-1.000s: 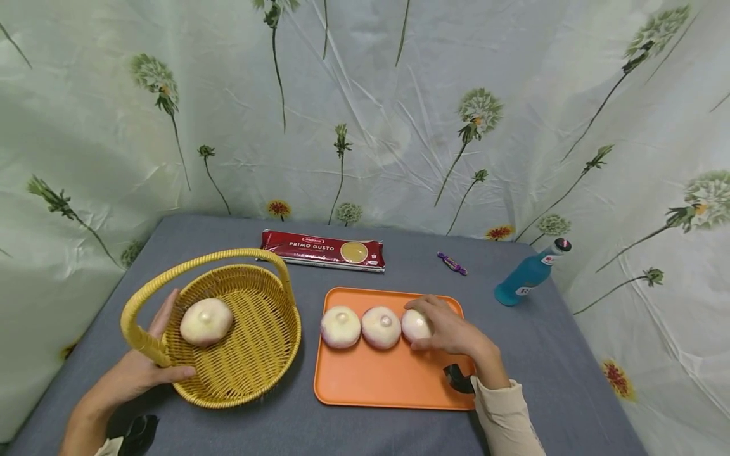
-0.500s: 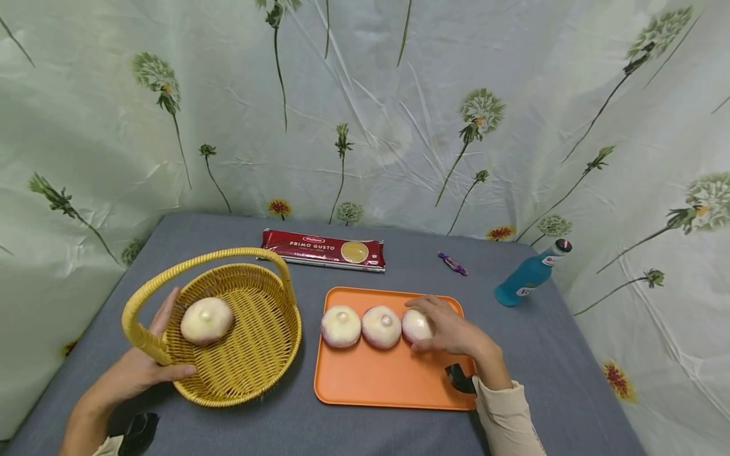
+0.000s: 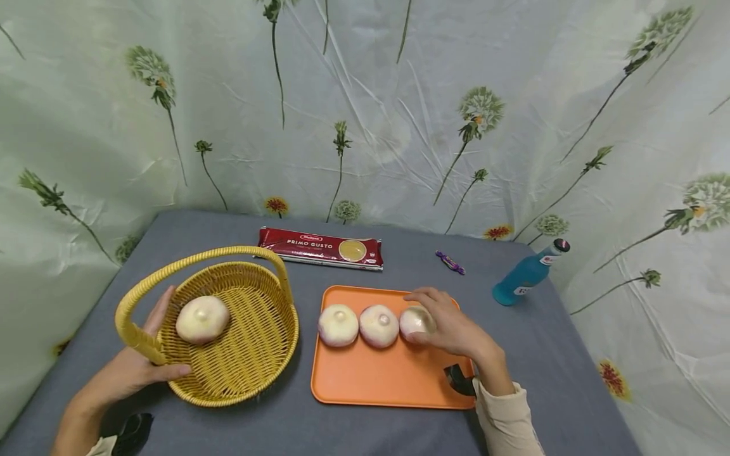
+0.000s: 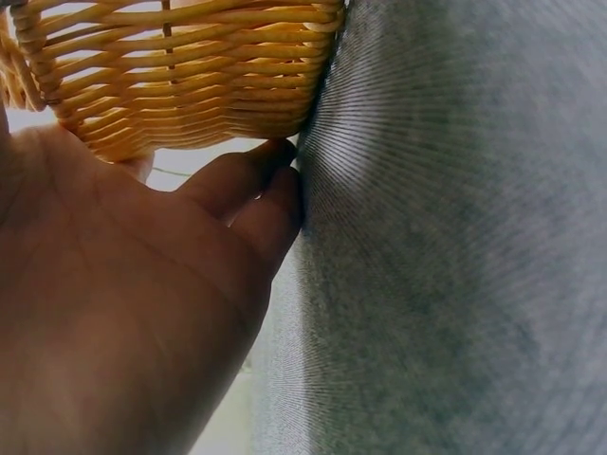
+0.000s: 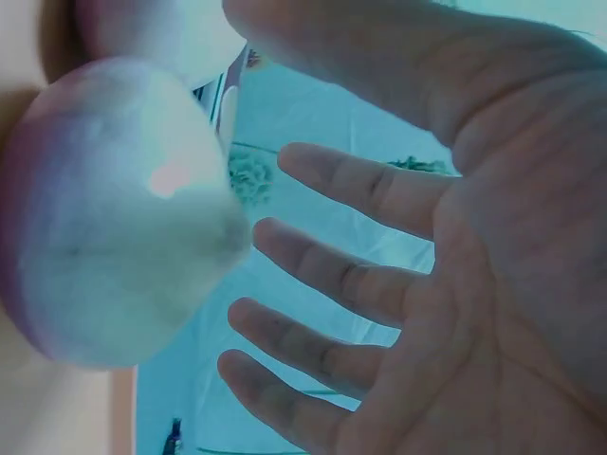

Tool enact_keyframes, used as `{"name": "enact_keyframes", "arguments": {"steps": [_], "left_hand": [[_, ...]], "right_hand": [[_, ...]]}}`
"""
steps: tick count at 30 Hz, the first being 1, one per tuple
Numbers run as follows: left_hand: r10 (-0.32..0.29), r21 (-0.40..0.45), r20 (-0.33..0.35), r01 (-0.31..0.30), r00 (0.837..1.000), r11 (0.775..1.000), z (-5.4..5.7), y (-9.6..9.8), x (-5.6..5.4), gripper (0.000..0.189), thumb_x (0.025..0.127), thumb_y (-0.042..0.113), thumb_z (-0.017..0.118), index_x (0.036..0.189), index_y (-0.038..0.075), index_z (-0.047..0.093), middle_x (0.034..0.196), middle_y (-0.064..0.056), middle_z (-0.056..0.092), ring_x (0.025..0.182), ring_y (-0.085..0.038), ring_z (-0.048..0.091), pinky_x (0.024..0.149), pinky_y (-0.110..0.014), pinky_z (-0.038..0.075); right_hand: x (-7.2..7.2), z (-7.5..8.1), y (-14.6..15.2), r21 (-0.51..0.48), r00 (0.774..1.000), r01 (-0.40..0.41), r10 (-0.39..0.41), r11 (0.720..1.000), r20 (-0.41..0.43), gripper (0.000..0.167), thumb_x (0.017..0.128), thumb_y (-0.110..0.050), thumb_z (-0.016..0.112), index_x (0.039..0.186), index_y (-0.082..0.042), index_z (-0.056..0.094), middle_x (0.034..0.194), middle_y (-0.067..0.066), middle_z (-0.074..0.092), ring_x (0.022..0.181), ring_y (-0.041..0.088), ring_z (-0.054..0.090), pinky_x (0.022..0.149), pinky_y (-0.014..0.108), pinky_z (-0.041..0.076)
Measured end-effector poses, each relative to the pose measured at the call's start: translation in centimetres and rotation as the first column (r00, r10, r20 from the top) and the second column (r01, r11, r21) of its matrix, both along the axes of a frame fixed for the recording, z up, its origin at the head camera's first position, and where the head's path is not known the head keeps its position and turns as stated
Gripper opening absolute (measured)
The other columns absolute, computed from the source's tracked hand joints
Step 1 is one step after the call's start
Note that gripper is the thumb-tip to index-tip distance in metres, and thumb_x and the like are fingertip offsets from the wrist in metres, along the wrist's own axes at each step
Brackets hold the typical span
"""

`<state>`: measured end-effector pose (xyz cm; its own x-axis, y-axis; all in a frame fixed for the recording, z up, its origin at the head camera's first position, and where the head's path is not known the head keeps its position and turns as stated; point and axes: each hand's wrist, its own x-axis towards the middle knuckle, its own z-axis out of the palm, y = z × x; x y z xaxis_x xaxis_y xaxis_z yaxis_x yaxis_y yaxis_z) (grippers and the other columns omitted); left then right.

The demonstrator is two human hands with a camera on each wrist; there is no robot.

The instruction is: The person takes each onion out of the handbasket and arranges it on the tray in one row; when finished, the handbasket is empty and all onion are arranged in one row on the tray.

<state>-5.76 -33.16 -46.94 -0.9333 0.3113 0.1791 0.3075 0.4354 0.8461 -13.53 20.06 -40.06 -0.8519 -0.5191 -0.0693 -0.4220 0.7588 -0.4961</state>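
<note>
My left hand holds the yellow wicker basket at its left side, thumb over the rim and fingers along the outside. In the left wrist view, fingertips reach below the basket weave, down at the grey cloth. A whitish-purple onion lies inside the basket. My right hand hovers over the rightmost onion on an orange tray. The right wrist view shows the fingers spread, with a gap between them and the onion. Two more onions, left and middle, sit beside it.
A red biscuit-type packet lies behind the tray, and a purple-wrapped candy to its right. A blue bottle stands at the right. Floral curtain hangs along the back edge of the grey-covered table.
My right hand's fingers have opened slightly away from the rightmost onion, showing more of it. The left hand and basket stay in place, while the whole view shifts a little.
</note>
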Motion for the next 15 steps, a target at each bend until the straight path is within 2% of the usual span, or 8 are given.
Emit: {"name": "enact_keyframes", "arguments": {"steps": [2, 8, 12, 15], "left_hand": [[-0.010, 0.007, 0.002, 0.010, 1.000, 1.000, 0.1, 0.0, 0.0, 0.137, 0.070, -0.012, 0.081, 0.160, 0.025, -0.015, 0.167, -0.010, -0.019, 0.142, 0.014, -0.009, 0.099, 0.001, 0.004], [-0.031, 0.044, 0.008, 0.030, 0.999, 0.999, 0.3, 0.1, 0.0, 0.139, 0.068, -0.013, 0.081, 0.160, 0.025, -0.015, 0.167, 0.004, -0.016, 0.143, 0.014, -0.005, 0.101, 0.000, 0.006], [-0.058, 0.108, 0.038, 0.053, 0.998, 0.993, 0.1, -0.1, 0.0, 0.140, 0.067, -0.016, 0.080, 0.160, 0.025, -0.016, 0.167, 0.003, -0.016, 0.143, 0.014, 0.000, 0.102, -0.001, 0.011], [-0.078, 0.166, 0.060, 0.067, 0.995, 0.984, 0.0, -0.3, 0.1, 0.140, 0.066, -0.019, 0.079, 0.160, 0.026, -0.015, 0.167, 0.003, -0.008, 0.140, 0.015, 0.012, 0.102, -0.003, 0.020]], "right_hand": [[0.2, 0.3, -0.2, -0.007, 1.000, -0.004, 0.004, 1.000, -0.012, 0.063, 0.086, -0.027, 0.080, 0.141, -0.009, 0.054, 0.147, 0.012, 0.046, 0.136, 0.035, 0.041, 0.106, 0.058, 0.039], [0.4, 1.2, -1.0, -0.041, 0.997, -0.052, 0.049, 0.998, -0.055, 0.059, 0.089, -0.029, 0.077, 0.140, -0.010, 0.055, 0.146, 0.010, 0.047, 0.135, 0.033, 0.041, 0.105, 0.056, 0.041], [0.3, 1.8, -1.6, -0.063, 0.994, -0.074, 0.068, 0.995, -0.086, 0.056, 0.091, -0.028, 0.075, 0.139, -0.009, 0.056, 0.145, 0.012, 0.048, 0.132, 0.033, 0.042, 0.104, 0.056, 0.042], [0.3, 2.3, -2.1, -0.069, 0.995, -0.071, 0.066, 0.995, -0.078, 0.056, 0.091, -0.032, 0.074, 0.140, -0.010, 0.056, 0.146, 0.011, 0.048, 0.134, 0.032, 0.041, 0.105, 0.056, 0.041]]}}
